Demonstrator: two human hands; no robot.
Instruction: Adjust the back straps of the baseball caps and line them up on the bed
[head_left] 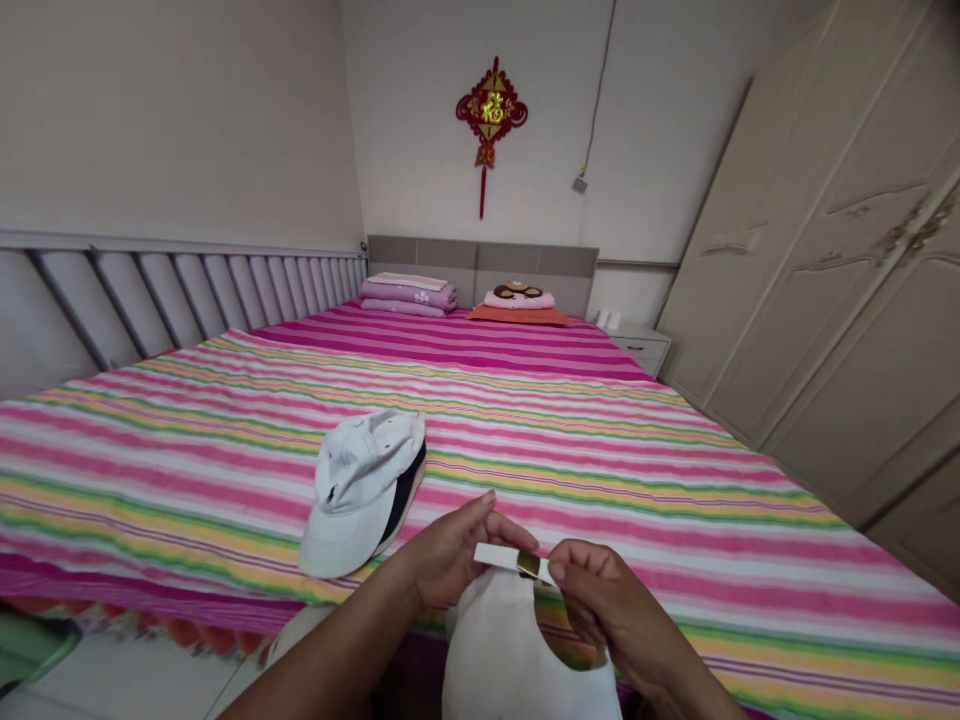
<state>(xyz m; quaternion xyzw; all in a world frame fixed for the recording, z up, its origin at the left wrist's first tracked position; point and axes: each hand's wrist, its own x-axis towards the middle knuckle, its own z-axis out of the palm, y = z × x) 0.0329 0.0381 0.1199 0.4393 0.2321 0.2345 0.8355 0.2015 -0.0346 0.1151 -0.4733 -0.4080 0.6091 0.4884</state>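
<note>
A white cap (499, 650) is held at the bottom centre, its back opening and strap facing up. The strap (496, 556) runs through a brass-coloured buckle (528, 565). My left hand (450, 550) is at the left end of the strap, fingers curved around the cap's edge. With thumb and index finger pressed together, my right hand (600, 590) pinches the strap just right of the buckle. Left of my hands, a white cap with a small dark logo (364, 480) lies on the striped bed cover, on top of a dark-brimmed cap (405, 492).
The bed's striped cover (600, 470) spreads ahead. Folded bedding (409, 295) and a pink pillow stack (517, 300) lie by the headboard (536, 272). A railing (187, 290) runs along the left, a wardrobe (810, 250) and nightstand (641, 348) stand right.
</note>
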